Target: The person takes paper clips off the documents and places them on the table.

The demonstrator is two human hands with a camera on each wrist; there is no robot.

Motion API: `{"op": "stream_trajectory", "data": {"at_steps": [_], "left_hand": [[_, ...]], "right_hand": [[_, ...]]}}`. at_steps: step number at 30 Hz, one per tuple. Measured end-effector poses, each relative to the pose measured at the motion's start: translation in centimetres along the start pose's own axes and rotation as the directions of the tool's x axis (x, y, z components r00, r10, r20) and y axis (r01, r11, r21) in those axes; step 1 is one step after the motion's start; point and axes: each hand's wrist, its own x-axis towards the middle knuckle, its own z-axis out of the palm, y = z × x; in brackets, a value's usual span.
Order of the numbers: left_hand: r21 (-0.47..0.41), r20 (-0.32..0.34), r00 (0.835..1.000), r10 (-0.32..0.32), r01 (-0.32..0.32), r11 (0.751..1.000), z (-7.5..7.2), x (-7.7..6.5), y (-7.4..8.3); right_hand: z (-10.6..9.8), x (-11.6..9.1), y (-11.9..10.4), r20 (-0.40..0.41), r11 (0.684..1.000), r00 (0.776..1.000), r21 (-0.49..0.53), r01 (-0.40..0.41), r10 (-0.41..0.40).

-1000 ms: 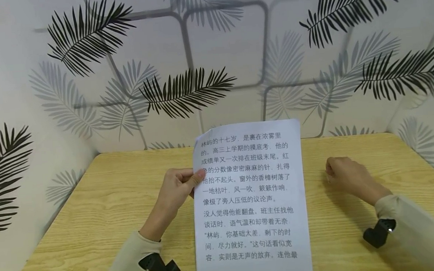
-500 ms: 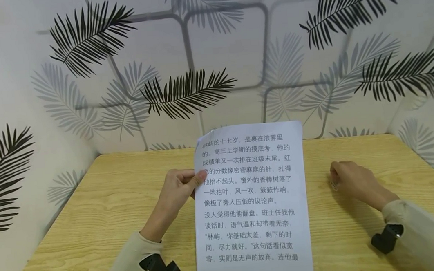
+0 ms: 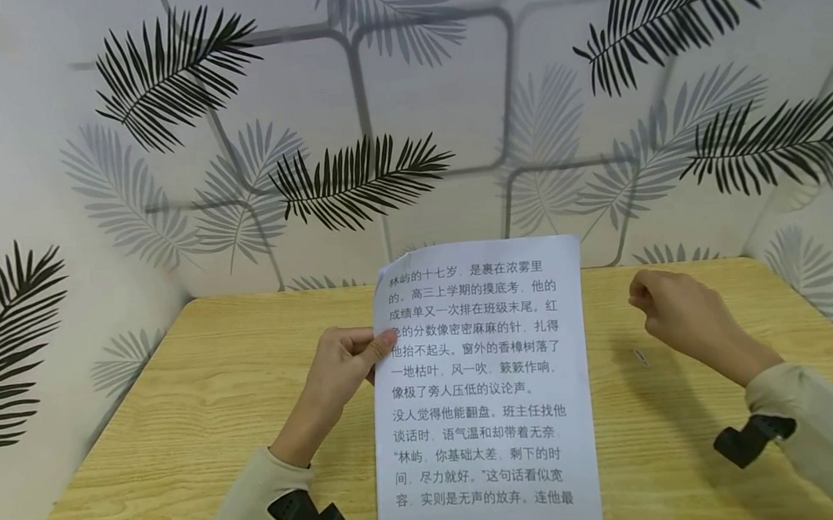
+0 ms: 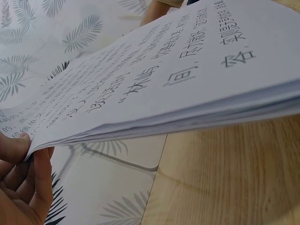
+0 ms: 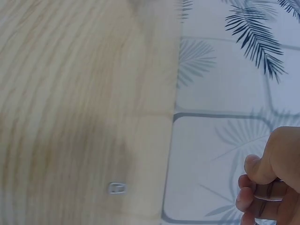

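My left hand (image 3: 340,366) pinches the left edge of an upright stack of printed paper sheets (image 3: 481,414), thumb in front. The left wrist view shows the stack's layered edge and the left fingers (image 4: 42,183) beneath it. The stack's top left corner is slightly bent. My right hand (image 3: 688,316) hovers over the right side of the table, fingers loosely curled with nothing visible between them. Below it lies a small wire paper clip (image 3: 641,358), also seen as a little metal loop (image 5: 117,188) in the right wrist view.
The pale wooden table (image 3: 240,395) ends at a wall (image 3: 436,94) with leaf-patterned covering behind it. Black wrist cameras sit on the left sleeve (image 3: 238,505) and the right sleeve (image 3: 815,443).
My right hand shifts right, then rises off the table, leaving the paper clip in plain view on the wood. The left hand and the paper stack stay nearly still.
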Motion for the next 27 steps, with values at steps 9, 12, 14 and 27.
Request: {"op": "stream_trajectory", "data": {"at_steps": [9,12,14,27], "left_hand": [[-0.012,0.004,1.0,0.002,-0.002,1.0,0.0,0.0,-0.1],[-0.013,0.003,1.0,0.007,-0.007,1.0,0.0,0.2,-0.2],[-0.015,-0.001,1.0,0.01,-0.01,1.0,0.0,0.3,-0.4],[-0.039,-0.021,0.999,-0.039,0.038,0.999,0.3,0.5,-1.0]], "right_hand": [[-1.6,0.5,-1.5,-0.105,0.999,0.993,0.006,0.05,-0.049],[-2.2,0.8,-2.1,-0.136,0.998,0.989,0.008,0.062,-0.061],[-2.6,1.0,-2.6,-0.172,0.997,0.982,0.012,0.077,-0.074],[-4.6,3.0,-6.0,-0.456,0.975,0.869,0.009,0.221,-0.193]]}}
